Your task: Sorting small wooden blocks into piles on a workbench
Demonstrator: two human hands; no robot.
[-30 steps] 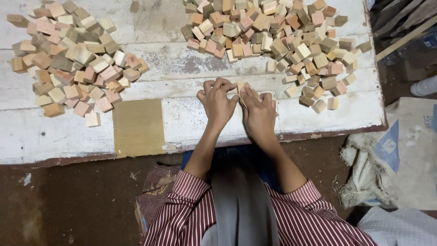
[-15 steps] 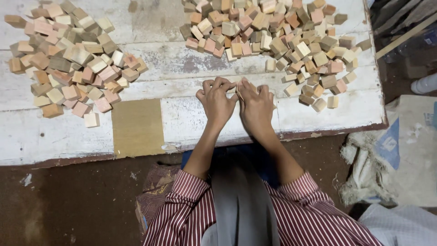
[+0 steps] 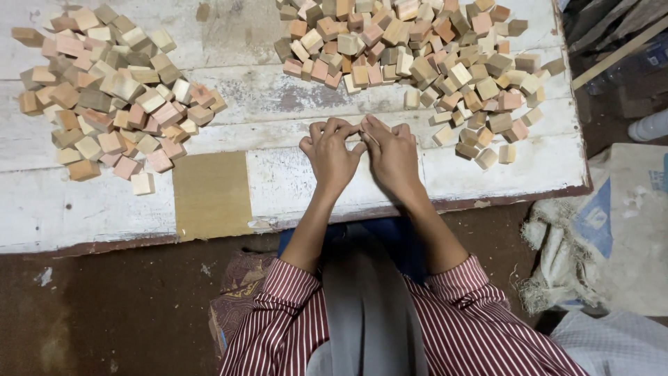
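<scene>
While both forearms reach straight out from the striped sleeves (image 3: 278,313), the two hands meet at the middle of the white board table (image 3: 292,188), knuckles up and side by side. The left hand (image 3: 332,154) curls its fingers (image 3: 327,129) inward, thumb angled toward its partner. The right hand (image 3: 393,154) mirrors it, fingertips bent down and pressed close to the left's. They are touching at the thumbs, and something small and pale, a thin sliver (image 3: 367,136) of a thing, sits pinched between them right at the join; what it is I cannot tell, it is too tiny and mostly covered. Both hands are clenched around that spot, neither one loose.

Just beside the right hand lies the near edge of the big pile of wooden blocks (image 3: 431,56), small cubes in tan, cream and pink, tumbled loosely across the upper right of the table. A second heap of blocks (image 3: 104,97) sits well apart at the upper left. Between them, near the table's front edge, a brown cardboard patch (image 3: 211,195) lies flat.
</scene>
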